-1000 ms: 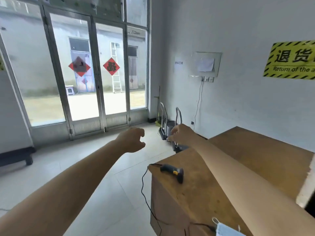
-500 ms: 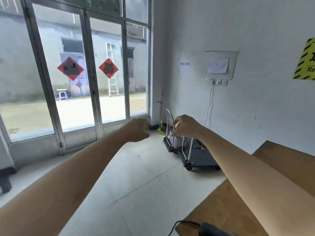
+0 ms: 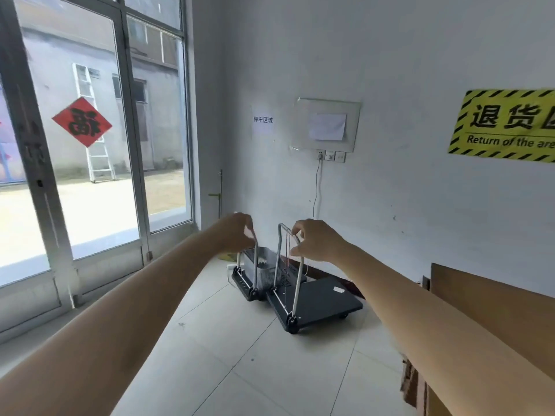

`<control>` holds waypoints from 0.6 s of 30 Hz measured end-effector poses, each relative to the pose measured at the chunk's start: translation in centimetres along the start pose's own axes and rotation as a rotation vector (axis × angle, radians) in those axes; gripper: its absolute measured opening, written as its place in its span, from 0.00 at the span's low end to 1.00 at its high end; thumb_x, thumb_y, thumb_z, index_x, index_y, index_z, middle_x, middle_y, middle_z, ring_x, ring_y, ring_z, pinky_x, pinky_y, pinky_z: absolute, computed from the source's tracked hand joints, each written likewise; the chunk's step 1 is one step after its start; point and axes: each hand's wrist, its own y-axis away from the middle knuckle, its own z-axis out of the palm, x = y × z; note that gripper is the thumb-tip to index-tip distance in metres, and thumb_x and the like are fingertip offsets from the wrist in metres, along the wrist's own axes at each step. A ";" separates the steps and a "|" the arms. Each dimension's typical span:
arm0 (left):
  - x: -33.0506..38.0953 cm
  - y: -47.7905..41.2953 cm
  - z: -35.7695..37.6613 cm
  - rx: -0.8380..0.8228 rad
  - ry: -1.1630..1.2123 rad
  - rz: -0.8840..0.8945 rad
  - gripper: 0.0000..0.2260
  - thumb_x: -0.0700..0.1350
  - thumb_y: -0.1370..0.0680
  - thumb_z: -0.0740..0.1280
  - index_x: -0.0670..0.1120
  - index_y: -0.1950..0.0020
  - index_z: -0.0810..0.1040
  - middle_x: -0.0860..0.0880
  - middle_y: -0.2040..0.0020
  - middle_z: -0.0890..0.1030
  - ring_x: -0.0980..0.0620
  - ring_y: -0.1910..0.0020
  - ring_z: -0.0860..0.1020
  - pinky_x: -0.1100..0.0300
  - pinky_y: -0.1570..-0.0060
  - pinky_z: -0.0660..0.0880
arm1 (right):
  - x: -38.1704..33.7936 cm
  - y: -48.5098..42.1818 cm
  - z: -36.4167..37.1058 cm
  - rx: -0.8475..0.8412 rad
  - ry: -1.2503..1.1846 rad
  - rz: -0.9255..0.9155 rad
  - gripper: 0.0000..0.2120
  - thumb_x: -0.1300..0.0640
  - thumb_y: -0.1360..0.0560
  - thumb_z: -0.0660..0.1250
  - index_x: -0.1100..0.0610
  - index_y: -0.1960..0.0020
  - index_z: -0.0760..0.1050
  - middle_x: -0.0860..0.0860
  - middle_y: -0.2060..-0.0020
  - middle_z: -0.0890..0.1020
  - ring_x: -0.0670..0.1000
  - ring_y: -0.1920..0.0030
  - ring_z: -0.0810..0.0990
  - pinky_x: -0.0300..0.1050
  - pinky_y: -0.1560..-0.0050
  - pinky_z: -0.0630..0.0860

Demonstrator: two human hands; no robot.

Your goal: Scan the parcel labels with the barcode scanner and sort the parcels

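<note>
No scanner and no parcel shows in the head view. Both my bare arms are stretched forward at chest height. My left hand (image 3: 235, 232) is loosely curled and holds nothing. My right hand (image 3: 318, 241) has thumb and fingers apart and is also empty. Behind them in the corner stand two black platform trolleys, the nearer one (image 3: 324, 301) and the farther one (image 3: 244, 283); the hands only overlap the handles in the picture and I cannot tell that they touch them.
A grey ribbed basket (image 3: 265, 271) sits on the farther trolley. Brown board or cardboard (image 3: 495, 310) stands at the right edge. Glass doors (image 3: 90, 175) fill the left. A yellow return-area sign (image 3: 507, 124) hangs on the white wall. Pale floor tiles lie ahead.
My view has swung right and forward off the wooden table; the scanner has dropped out of sight. The trolleys are now closer and my hands are lined up with their handles.
</note>
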 end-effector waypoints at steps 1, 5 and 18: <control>0.0 -2.7 0.8 -0.020 0.014 0.039 0.17 0.45 0.25 0.68 0.43 0.37 0.74 0.43 0.42 0.78 0.46 0.44 0.76 0.57 0.43 0.70 | 1.1 -1.8 0.1 0.010 0.015 0.021 0.23 0.56 0.29 0.70 0.57 0.35 0.71 0.52 0.43 0.78 0.51 0.46 0.76 0.43 0.49 0.71; 2.9 -13.2 2.5 -0.072 0.023 0.217 0.17 0.49 0.24 0.68 0.45 0.37 0.74 0.45 0.40 0.77 0.50 0.51 0.75 0.59 0.48 0.71 | 6.5 -7.9 -1.0 0.050 0.045 0.177 0.24 0.55 0.28 0.70 0.56 0.34 0.71 0.54 0.38 0.76 0.54 0.40 0.76 0.45 0.44 0.73; 26.5 -31.6 15.5 -0.342 0.079 0.967 0.18 0.49 0.24 0.67 0.45 0.35 0.72 0.45 0.35 0.74 0.47 0.37 0.72 0.57 0.41 0.68 | 25.0 -3.9 -9.0 0.220 0.265 0.892 0.26 0.55 0.28 0.68 0.55 0.31 0.68 0.52 0.36 0.75 0.53 0.39 0.74 0.44 0.50 0.70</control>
